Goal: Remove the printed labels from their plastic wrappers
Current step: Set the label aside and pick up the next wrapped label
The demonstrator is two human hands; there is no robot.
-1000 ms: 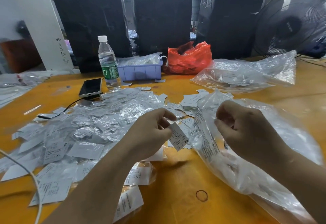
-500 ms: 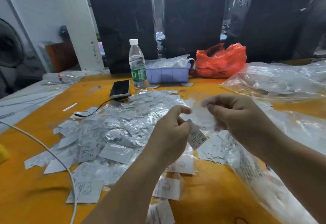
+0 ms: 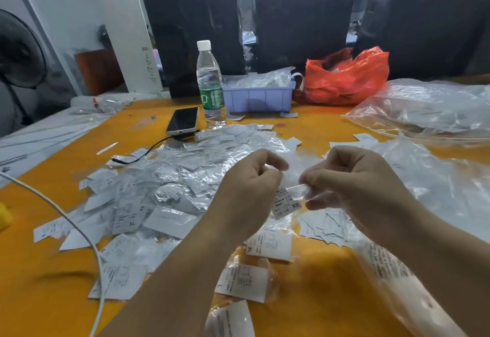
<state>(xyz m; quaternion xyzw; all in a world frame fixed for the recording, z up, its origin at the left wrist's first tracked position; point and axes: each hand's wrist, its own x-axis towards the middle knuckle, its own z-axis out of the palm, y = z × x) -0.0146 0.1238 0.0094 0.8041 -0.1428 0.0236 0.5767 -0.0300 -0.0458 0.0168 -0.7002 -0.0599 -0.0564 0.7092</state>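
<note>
We hold one printed label (image 3: pixel 285 202) between both hands above the orange table (image 3: pixel 315 278): the left hand (image 3: pixel 248 190) pinches its upper edge, and the right hand (image 3: pixel 355 185) pinches the clear plastic wrapper (image 3: pixel 301 190) at the label's right side, so we judge this piece to be mid-extraction, the label part way out. It reads "XS" in the corner; the finer lines of print are too small to read. Progress: a broad heap of labels and wrappers (image 3: pixel 180 182) covers the table to our left, loose labels and crinkled clear film mixed together, so many pieces appear done, though we cannot tell bare from wrapped in the heap. Legible there: "XS" and "XL" on the label nearest the heap's front (image 3: pixel 130 213). Just below the hands lie two labels that seem to be in film, one marked "XL" (image 3: pixel 269 245), one marked "L" (image 3: pixel 242 282). A large clear bag (image 3: pixel 424 230) lies under our right forearm with dense print we cannot read; how much stock remains inside is unclear. The water bottle (image 3: pixel 210 84) carries a green band, brand illegible.
</note>
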